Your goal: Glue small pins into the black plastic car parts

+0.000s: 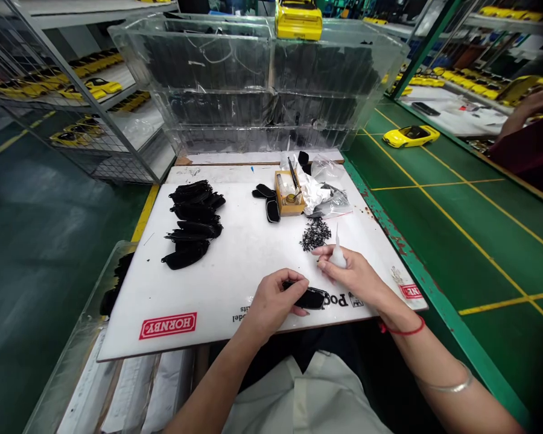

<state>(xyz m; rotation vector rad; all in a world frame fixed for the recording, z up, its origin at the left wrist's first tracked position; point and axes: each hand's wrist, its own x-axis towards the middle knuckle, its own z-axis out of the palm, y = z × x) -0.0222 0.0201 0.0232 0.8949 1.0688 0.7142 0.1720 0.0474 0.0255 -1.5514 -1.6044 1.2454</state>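
My left hand (269, 301) is closed around one end of a glossy black plastic part (314, 298) close to the board's near edge. In my right hand (357, 278) is a small white squeeze bottle (338, 258), its thin nozzle pointing up. The thumb and fingertips of that hand are pinched, and a tiny dark piece seems to sit between them. Just beyond them lies a pile of tiny black pieces (315, 234). Rows of similar black parts (192, 226) are stacked on the left, with a few more (273, 210) near the middle.
The white board (235, 241) carries a wooden box (291, 209) with tools, beside crumpled paper (314, 191) and plastic bags (339, 202). A large clear bin (208, 72) stands behind it, a yellow model car (298, 21) on its rim. To the right, a co-worker's hand (527, 111) shows.
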